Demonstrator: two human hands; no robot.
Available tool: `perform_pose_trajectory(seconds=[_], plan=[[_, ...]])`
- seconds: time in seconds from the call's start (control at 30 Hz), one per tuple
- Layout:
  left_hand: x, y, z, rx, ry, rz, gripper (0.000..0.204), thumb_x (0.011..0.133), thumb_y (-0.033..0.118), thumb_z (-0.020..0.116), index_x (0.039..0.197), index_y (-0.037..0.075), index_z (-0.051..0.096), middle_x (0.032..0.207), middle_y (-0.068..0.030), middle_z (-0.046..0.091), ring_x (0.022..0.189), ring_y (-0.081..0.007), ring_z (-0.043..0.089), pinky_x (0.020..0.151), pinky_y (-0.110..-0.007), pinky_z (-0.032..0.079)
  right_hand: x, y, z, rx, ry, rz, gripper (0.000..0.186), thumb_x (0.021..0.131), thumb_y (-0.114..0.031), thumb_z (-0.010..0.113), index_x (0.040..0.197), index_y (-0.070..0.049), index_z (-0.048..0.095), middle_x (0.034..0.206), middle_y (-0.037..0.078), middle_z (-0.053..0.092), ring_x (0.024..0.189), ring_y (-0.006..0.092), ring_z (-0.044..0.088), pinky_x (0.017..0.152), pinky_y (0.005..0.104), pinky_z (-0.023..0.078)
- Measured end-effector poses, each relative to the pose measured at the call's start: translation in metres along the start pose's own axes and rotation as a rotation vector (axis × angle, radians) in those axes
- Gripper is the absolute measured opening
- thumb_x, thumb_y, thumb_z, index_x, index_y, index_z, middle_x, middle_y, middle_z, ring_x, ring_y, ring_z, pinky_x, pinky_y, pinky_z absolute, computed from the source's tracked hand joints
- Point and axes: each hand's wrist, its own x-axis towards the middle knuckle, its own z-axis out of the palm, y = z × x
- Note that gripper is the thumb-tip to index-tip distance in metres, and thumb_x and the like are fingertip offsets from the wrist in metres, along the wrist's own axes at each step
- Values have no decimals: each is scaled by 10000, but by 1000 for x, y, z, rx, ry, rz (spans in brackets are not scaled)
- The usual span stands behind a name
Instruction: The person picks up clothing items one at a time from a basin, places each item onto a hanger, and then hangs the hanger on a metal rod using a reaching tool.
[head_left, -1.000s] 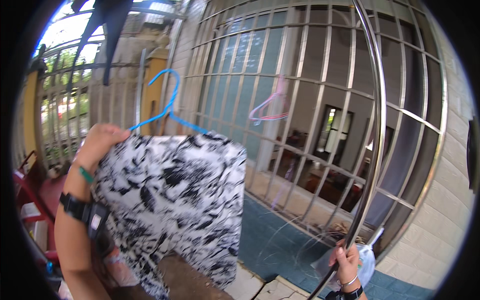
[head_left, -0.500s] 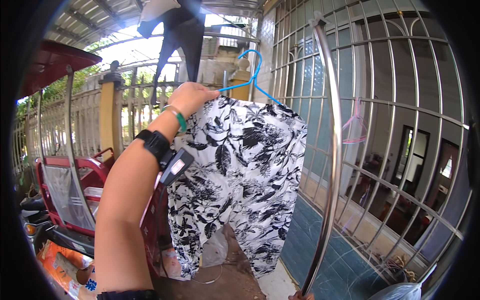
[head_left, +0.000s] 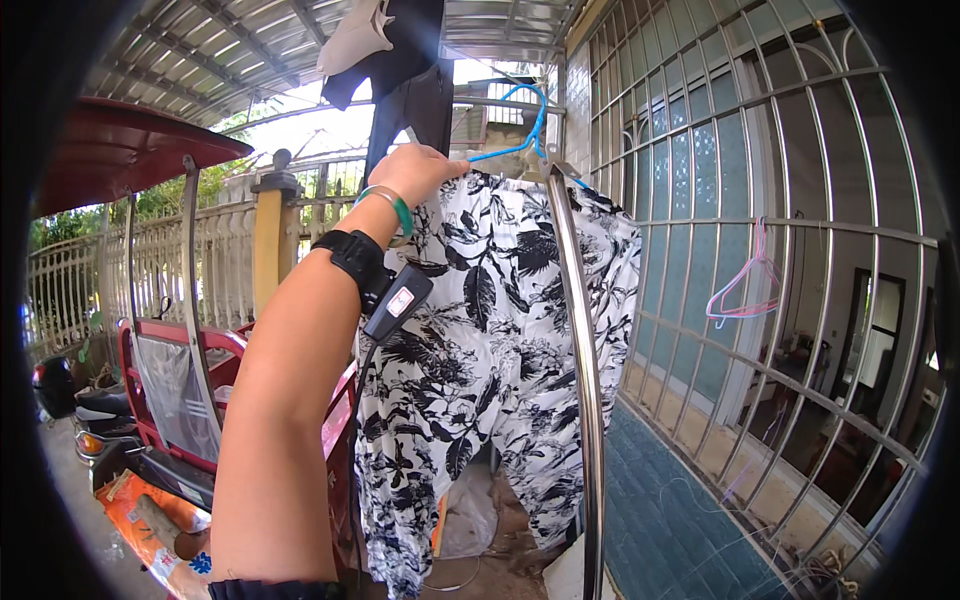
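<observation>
Raised in front of me, my left hand (head_left: 420, 175) pinches the waistband corner of white trousers (head_left: 490, 300) with a black leaf print. The trousers hang from a blue hanger (head_left: 541, 125), whose hook points up and whose left arm runs to my fingers. A shiny metal pole (head_left: 590, 430) rises from the lower edge and crosses in front of the right half of the trousers. Its forked tip (head_left: 562, 165) overlaps the hanger below the hook; whether they touch I cannot tell. My right hand is out of sight.
Dark garments (head_left: 410, 90) hang overhead. On the right stands a barred window grille (head_left: 680, 220) with a pink hanger (head_left: 745, 290) on it. A red three-wheeled vehicle (head_left: 150, 350) is at left, before a fence (head_left: 95, 270). An orange sack (head_left: 140, 520) lies low at left.
The pole's top has shifted left and down, from beside the trousers to in front of them near the hanger. My right hand, earlier at the pole's lower end, has left the view.
</observation>
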Motion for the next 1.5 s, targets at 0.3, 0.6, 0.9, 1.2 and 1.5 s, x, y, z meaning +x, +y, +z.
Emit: perform_pose_trajectory(seconds=[0.3, 0.6, 0.9, 1.2, 1.5], plan=[[-4, -6, -1, -25, -4, -6, 443, 673, 506, 610, 844, 102, 670, 830, -92, 640, 782, -216, 604, 718, -290, 444, 12, -26, 7, 110, -66, 75, 358, 763, -258, 636, 538, -38, 465, 493, -33, 389, 478, 78, 336, 395, 268, 258], [4, -17, 0, -101, -4, 60, 447, 671, 503, 621, 829, 88, 670, 736, -80, 632, 673, -198, 596, 651, -273, 444, 26, -23, 22, 109, -22, 12, 345, 748, -239, 648, 516, -80, 448, 431, -8, 411, 366, 82, 356, 338, 251, 271], [-8, -25, 9, -5, 145, 222, 422, 714, 448, 596, 969, 112, 614, 892, -97, 588, 839, -234, 554, 743, -334, 420, 42, 3, 38, -137, 118, -227, 324, 749, -224, 645, 524, -88, 456, 442, -11, 427, 380, 83, 391, 348, 244, 295], [-128, -24, 57, -137, 306, 411, 373, 673, 173, 650, 1005, 77, 511, 962, -134, 481, 924, -272, 467, 797, -341, 385, 52, -87, 30, 301, -60, -118, 228, 778, -221, 612, 616, -66, 572, 515, -32, 488, 459, 62, 433, 412, 214, 326], [-339, -77, 163, -670, -750, -66, 349, 743, 39, 562, 1083, 52, 486, 879, -34, 541, 824, -118, 520, 747, -239, 439, 103, -153, 44, 351, -83, -337, 311, 797, -258, 600, 598, -53, 479, 440, 22, 468, 340, 92, 415, 348, 213, 298]])
